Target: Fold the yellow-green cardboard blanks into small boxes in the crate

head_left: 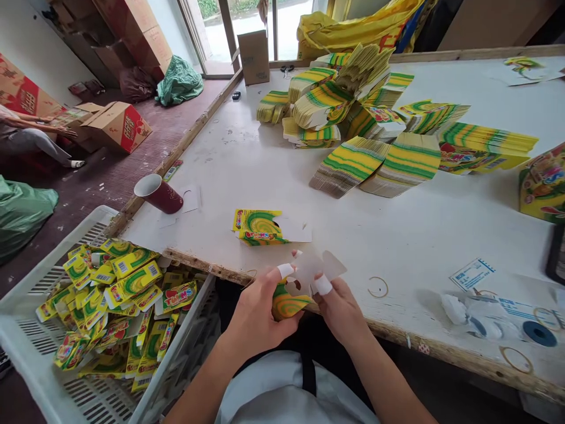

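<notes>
Between both hands, over the table's front edge, is a small yellow-and-green carton [289, 301] with its white inside flaps raised and slightly blurred. My left hand [260, 309] wraps round its printed side. My right hand [338, 306] pinches a white flap on the other side. White tape covers some fingertips of both hands. Just beyond the hands, a partly folded carton [260, 227] lies on its side with a white flap spread to the right. Stacks of flat printed cartons [353, 162] are heaped farther back on the white table [247, 171].
A white plastic crate [39, 347] of folded cartons stands left of the table. A maroon cup [159, 193] lies near the left edge. Tape rolls [538, 333] and rubber bands [378, 287] are at right. A person [35, 132] sits by cardboard boxes [117, 126].
</notes>
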A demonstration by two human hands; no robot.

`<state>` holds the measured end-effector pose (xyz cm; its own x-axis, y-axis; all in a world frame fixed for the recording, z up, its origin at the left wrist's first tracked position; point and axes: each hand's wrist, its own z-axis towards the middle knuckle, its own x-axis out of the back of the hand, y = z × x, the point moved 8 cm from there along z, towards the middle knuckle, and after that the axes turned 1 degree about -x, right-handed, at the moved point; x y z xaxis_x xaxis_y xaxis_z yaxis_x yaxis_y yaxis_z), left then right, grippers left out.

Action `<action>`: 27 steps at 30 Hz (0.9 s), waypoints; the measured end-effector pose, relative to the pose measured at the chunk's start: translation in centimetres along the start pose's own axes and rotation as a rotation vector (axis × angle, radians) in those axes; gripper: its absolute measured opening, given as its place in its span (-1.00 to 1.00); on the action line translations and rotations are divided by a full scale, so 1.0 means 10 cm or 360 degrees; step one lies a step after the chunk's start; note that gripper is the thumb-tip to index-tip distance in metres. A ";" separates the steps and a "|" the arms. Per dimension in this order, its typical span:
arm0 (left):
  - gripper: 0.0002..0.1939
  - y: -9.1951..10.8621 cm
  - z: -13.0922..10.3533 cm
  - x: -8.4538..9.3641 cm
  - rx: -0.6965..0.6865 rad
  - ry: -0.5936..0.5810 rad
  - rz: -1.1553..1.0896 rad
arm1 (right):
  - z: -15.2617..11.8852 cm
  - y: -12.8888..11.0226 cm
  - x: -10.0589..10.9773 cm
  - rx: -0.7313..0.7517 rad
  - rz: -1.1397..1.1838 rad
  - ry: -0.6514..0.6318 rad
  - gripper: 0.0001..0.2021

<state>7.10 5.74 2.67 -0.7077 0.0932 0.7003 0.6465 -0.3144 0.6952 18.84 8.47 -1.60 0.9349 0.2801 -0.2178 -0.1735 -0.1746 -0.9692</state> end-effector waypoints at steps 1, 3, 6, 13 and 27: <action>-0.32 0.00 0.00 -0.01 -0.0007 -0.0045 0.0045 | 0.02 0.05 0.03 -0.0059 0.0100 0.0078 -0.44; -0.35 -0.01 0.01 -0.04 -0.0017 -0.0144 0.0141 | 0.04 0.12 0.07 -0.0108 0.0172 0.0150 -0.46; -0.42 -0.04 0.01 -0.07 -0.0011 -0.0274 0.0300 | 0.05 0.15 0.11 -0.0104 0.0093 0.0164 -0.49; -0.46 -0.03 0.07 -0.08 0.0060 -0.0377 0.0398 | -0.04 -0.16 0.03 0.0234 -0.0512 0.0039 -0.42; -0.25 -0.01 0.02 -0.02 0.0172 -0.0187 0.0297 | -0.01 -0.05 0.02 -0.0228 0.0056 0.0057 -0.50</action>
<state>7.24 5.91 2.52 -0.5390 0.1544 0.8280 0.7943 -0.2342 0.5607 19.12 8.53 -1.10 0.9399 0.2383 -0.2446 -0.1626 -0.3176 -0.9342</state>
